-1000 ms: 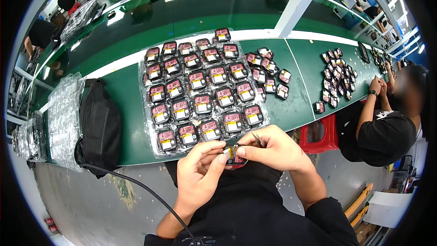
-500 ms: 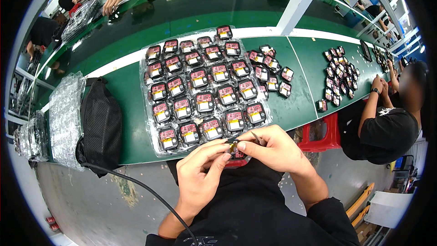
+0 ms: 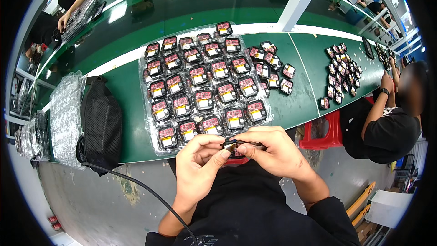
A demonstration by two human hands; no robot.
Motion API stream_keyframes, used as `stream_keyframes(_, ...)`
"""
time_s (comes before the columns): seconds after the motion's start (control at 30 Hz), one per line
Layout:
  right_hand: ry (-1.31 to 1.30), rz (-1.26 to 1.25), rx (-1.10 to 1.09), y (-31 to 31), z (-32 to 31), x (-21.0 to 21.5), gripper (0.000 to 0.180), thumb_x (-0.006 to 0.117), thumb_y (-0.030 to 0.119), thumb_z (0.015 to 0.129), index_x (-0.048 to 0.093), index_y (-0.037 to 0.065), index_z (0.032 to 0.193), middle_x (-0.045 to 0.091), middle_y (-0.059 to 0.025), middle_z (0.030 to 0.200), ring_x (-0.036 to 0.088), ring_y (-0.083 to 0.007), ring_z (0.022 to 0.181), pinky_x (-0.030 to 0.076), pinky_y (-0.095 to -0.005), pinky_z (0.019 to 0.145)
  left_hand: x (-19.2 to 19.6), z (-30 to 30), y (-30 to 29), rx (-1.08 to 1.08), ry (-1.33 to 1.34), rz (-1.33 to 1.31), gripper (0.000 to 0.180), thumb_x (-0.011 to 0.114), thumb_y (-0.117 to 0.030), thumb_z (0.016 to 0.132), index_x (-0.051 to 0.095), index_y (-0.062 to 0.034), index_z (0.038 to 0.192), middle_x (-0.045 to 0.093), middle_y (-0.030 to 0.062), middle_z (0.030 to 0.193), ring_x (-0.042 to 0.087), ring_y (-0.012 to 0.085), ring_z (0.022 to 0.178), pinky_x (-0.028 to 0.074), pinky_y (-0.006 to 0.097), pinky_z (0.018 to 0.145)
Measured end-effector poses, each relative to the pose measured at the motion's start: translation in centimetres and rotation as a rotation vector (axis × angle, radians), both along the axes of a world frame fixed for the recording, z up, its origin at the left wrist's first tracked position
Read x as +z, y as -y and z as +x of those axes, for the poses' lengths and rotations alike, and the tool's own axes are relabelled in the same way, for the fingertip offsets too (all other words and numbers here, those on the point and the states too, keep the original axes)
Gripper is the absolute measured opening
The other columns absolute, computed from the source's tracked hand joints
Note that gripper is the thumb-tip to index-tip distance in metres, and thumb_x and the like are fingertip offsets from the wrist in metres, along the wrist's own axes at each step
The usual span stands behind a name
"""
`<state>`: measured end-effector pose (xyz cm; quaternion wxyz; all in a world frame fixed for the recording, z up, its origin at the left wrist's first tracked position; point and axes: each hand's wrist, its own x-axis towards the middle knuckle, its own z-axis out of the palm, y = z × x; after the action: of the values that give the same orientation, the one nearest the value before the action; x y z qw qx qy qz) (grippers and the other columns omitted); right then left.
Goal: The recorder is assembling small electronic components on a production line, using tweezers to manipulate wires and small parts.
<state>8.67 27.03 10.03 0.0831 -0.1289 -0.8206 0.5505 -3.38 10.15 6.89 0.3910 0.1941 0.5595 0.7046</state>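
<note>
In front of my body, just off the table's near edge, I hold a small black electronic device housing (image 3: 233,147) with both hands. My left hand (image 3: 196,166) pinches its left side between thumb and fingers. My right hand (image 3: 278,152) grips the right side, thumb on the near face and fingers over the top. A thin dark tool (image 3: 260,146) lies partly hidden among the right fingers. Beyond my hands, a clear plastic tray (image 3: 268,113) carries rows of similar black housings (image 3: 204,100) with red circuit boards, white blocks and yellow strips.
Loose housings (image 3: 274,80) lie right of the tray, with another cluster (image 3: 341,75) farther right. A black mesh bag (image 3: 101,123) and stacked clear trays (image 3: 66,120) stand left, with a cable (image 3: 150,192) running nearby. A co-worker (image 3: 387,125) sits right; a metal post (image 3: 298,4) rises behind.
The housing has tilted in my hands, and my right fingers have shifted over its top. The dark tool's pointed tip, raised before, now lies lower. Across the table, another person's hands have moved.
</note>
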Motion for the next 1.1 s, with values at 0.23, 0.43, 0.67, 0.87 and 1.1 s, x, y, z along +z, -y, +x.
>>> stream_keyframes(0.23,0.026,0.036,-0.049,0.3,-0.2,0.0,0.022,0.071,0.008,0.094,0.071,-0.001,0.114,0.07,-0.016,0.088,0.067,-0.0286,0.075,0.052,-0.0366,0.067,-0.2,0.5,-0.3,0.03,-0.148,-0.082,0.02,0.07,0.006,0.094,0.063,0.0068,0.113,0.071,0.0178,0.112,0.071,0.0155,0.096,0.059,0.027,0.08)
stream_keyframes(0.43,0.079,0.001,-0.102,0.3,-0.6,0.1,0.022,0.071,0.005,0.093,0.071,-0.002,0.113,0.07,-0.0166,0.088,0.068,-0.03,0.073,0.053,-0.0369,0.066,-0.9,0.6,-0.3,0.046,-0.328,-0.077,0.015,0.067,0.007,0.096,0.064,0.0069,0.111,0.072,0.015,0.114,0.072,0.0154,0.098,0.058,0.026,0.081)
stream_keyframes(0.67,-0.077,0.108,-0.106,0.9,-0.6,-0.9,0.024,0.075,0.004,0.091,0.071,-0.005,0.113,0.071,-0.0148,0.085,0.068,-0.0233,0.07,0.053,-0.0326,0.064,-0.9,0.4,-0.5,0.072,-0.151,-0.043,0.014,0.068,0.005,0.096,0.064,0.0062,0.11,0.073,0.0135,0.11,0.073,0.0152,0.094,0.058,0.025,0.079)
stream_keyframes(0.87,-0.068,0.135,-0.098,0.8,-0.6,-0.7,0.026,0.076,0.004,0.09,0.071,-0.006,0.114,0.07,-0.0139,0.085,0.068,-0.0234,0.072,0.053,-0.0323,0.065,-0.1,0.1,-0.7,0.023,-0.145,-0.174,0.013,0.069,0.004,0.096,0.062,0.0059,0.107,0.069,0.0138,0.107,0.071,0.0164,0.094,0.061,0.029,0.08)
stream_keyframes(1.1,-0.021,-0.087,0.001,-0.1,-0.2,-0.6,0.03,0.075,0.017,0.094,0.073,-0.003,0.116,0.07,-0.011,0.086,0.066,-0.0178,0.076,0.051,-0.0327,0.068,0.8,-0.1,-0.1,0.017,0.075,0.006,0.015,0.069,0.0,0.097,0.058,0.0049,0.107,0.069,0.0128,0.103,0.072,0.0159,0.093,0.064,0.03,0.076)
